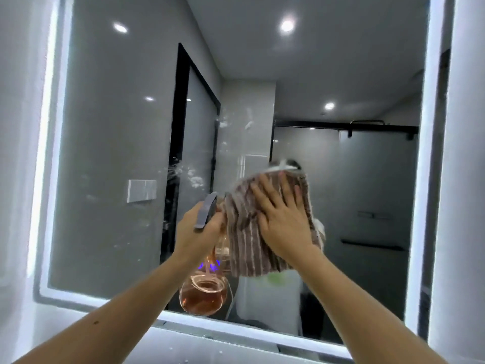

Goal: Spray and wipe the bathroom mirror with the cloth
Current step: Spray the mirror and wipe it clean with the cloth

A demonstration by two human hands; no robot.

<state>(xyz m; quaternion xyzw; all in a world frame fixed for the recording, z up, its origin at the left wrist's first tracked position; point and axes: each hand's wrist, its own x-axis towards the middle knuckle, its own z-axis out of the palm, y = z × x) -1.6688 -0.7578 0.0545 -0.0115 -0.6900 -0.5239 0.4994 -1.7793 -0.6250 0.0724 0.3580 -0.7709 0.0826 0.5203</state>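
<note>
Now wiping: right hand point(283, 219), fingers spread flat, presses the cloth point(244, 248) to the mirror point(110, 153). Left hand point(195, 232) clamps the spray bottle point(206, 210). Next should be a sweep left across the droplets point(195, 179).

Seen in reflection: round ceiling downlights point(287, 26), the brightest at upper right. A black-framed door point(181, 101) stands left of centre, with a pale rectangular wall plate point(141, 191) to its left. A frosted shower screen point(378, 179) at right hangs beneath a black top rail point(341, 126), with a dark bar point(375, 245) low across it. Pale wall point(467, 179) lies at far right and a white counter point(196, 348) nearest, at bottom.
</note>
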